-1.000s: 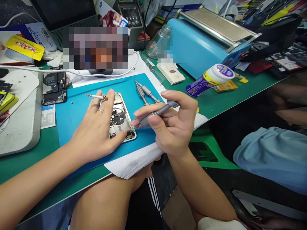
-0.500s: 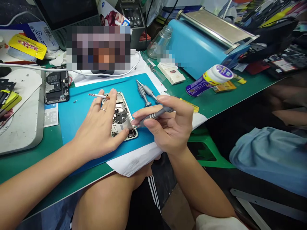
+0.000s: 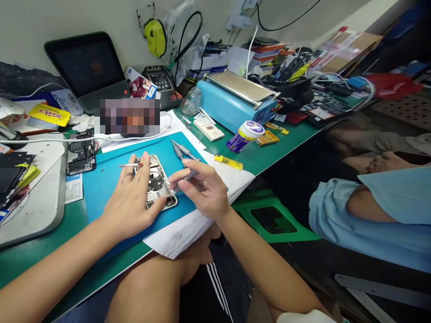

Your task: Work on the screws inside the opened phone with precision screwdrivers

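Note:
My left hand (image 3: 128, 202) rests over an opened phone housing (image 3: 155, 184), fingers stretched forward and thumb at its lower end. Between its fingers is a cigarette (image 3: 126, 165), lying across the housing's upper left corner. Held in my right hand (image 3: 210, 188) is a grey screwdriver (image 3: 190, 174), its tip pointing down at the housing's lower right edge. Whether the tip touches there I cannot tell. Two more grey screwdrivers (image 3: 177, 150) lie just beyond that hand on the blue mat (image 3: 104, 190). A few tiny parts (image 3: 102, 169) are on the mat's left side.
At left are another opened phone (image 3: 81, 154) and a white board (image 3: 50, 215) with parts on it. Beyond the mat stand a blue machine (image 3: 232, 105), a glass jar (image 3: 191, 102) and a purple-white tub (image 3: 245, 136). A white cable (image 3: 50, 141) crosses the back. Another person sits at right.
The camera view has tilted up, showing more wall and the back of the bench. Both hands keep about the same places at the phone housing, with the screwdriver and cigarette still held.

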Motion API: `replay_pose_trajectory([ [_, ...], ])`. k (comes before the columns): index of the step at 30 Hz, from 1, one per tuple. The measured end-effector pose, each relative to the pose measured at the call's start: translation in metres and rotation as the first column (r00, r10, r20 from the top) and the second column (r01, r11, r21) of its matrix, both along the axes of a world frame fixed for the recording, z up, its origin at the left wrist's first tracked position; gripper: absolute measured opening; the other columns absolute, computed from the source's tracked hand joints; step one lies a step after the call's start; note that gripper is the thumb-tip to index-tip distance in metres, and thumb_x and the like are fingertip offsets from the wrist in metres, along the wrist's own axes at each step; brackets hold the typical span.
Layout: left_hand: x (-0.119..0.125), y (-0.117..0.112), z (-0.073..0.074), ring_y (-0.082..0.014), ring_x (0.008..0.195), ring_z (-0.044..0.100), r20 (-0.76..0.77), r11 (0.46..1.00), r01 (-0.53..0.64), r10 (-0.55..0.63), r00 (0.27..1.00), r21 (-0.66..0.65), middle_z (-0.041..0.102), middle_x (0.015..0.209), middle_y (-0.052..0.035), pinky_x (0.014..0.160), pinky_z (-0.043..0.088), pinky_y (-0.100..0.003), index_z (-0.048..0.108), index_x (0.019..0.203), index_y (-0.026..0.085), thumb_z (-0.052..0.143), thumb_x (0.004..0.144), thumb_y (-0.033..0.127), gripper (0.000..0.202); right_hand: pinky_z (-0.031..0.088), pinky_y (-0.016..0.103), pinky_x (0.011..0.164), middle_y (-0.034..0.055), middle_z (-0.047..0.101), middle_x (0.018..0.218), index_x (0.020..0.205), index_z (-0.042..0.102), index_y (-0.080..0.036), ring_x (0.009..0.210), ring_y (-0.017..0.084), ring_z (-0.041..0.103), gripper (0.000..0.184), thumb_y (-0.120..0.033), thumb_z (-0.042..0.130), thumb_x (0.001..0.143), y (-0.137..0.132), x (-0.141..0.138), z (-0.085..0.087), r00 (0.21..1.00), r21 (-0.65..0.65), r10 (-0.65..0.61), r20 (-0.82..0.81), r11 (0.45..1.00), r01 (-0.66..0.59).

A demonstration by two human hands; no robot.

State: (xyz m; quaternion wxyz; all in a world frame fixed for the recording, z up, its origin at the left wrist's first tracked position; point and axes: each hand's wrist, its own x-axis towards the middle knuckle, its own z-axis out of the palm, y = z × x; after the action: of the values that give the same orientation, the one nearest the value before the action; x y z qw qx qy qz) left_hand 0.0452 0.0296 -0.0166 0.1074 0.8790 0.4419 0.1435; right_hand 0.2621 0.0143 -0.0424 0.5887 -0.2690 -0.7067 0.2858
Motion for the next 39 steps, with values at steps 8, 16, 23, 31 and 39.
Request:
replay_pose_trajectory([
  [8, -0.0016, 0.0016, -0.0006, -0.0464, 0.159, 0.007, 0.032, 1.000, 0.008, -0.007, 0.999, -0.026, 0.018, 0.172, -0.0189, 0.125, 0.024, -0.067, -0.009, 0.167, 0.010, 0.049, 0.100, 0.058, 0.100, 0.070, 0.034, 0.075, 0.0069, 0.077, 0.124, 0.154, 0.038, -0.035, 0.096, 0.019, 0.080, 0.054, -0.020, 0.052, 0.105, -0.0004, -0.0032, 0.0067, 0.995, 0.066, -0.035, 0.097, 0.997, 0.028],
  [16, -0.0016, -0.0024, 0.0012, -0.0439, 0.160, 0.006, 0.019, 0.997, -0.025, 0.027, 0.999, -0.076, 0.006, 0.174, -0.0177, 0.128, 0.024, -0.060, -0.002, 0.167, 0.008, 0.053, 0.097, 0.054, 0.100, 0.069, 0.036, 0.077, 0.0080, 0.077, 0.123, 0.152, 0.042, -0.034, 0.091, 0.018, 0.079, 0.064, -0.011, 0.064, 0.096, -0.0016, -0.0052, 0.0063, 0.956, 0.273, -0.221, 0.192, 0.948, 0.164],
  [23, -0.0005, -0.0032, 0.0011, -0.0465, 0.159, 0.009, 0.064, 0.999, -0.003, 0.005, 0.998, -0.034, 0.018, 0.173, -0.0177, 0.127, 0.024, -0.063, -0.003, 0.167, 0.011, 0.055, 0.097, 0.050, 0.099, 0.070, 0.040, 0.077, 0.0102, 0.076, 0.124, 0.156, 0.039, -0.032, 0.094, 0.022, 0.078, 0.075, -0.009, 0.069, 0.092, -0.0021, -0.0070, 0.0062, 0.943, 0.344, -0.262, 0.204, 0.921, 0.181],
  [31, 0.0006, -0.0040, 0.0045, -0.0468, 0.158, 0.013, 0.012, 0.999, -0.033, 0.033, 0.999, -0.043, 0.013, 0.172, -0.0228, 0.127, 0.014, -0.067, 0.000, 0.166, 0.008, 0.055, 0.097, 0.055, 0.100, 0.070, 0.039, 0.074, 0.0096, 0.076, 0.122, 0.156, 0.041, -0.032, 0.092, 0.021, 0.077, 0.075, -0.005, 0.065, 0.090, -0.0015, -0.0060, 0.0067, 0.952, 0.361, -0.248, 0.178, 0.917, 0.172],
  [39, 0.0000, -0.0044, 0.0072, -0.0439, 0.160, 0.011, 0.048, 0.995, -0.053, 0.057, 0.997, -0.081, 0.013, 0.173, -0.0210, 0.128, 0.015, -0.065, 0.003, 0.166, 0.009, 0.058, 0.095, 0.053, 0.100, 0.069, 0.037, 0.073, 0.0082, 0.076, 0.121, 0.151, 0.046, -0.033, 0.090, 0.020, 0.077, 0.066, -0.006, 0.061, 0.092, -0.0033, -0.0062, 0.0087, 0.945, 0.308, -0.280, 0.171, 0.926, 0.218],
])
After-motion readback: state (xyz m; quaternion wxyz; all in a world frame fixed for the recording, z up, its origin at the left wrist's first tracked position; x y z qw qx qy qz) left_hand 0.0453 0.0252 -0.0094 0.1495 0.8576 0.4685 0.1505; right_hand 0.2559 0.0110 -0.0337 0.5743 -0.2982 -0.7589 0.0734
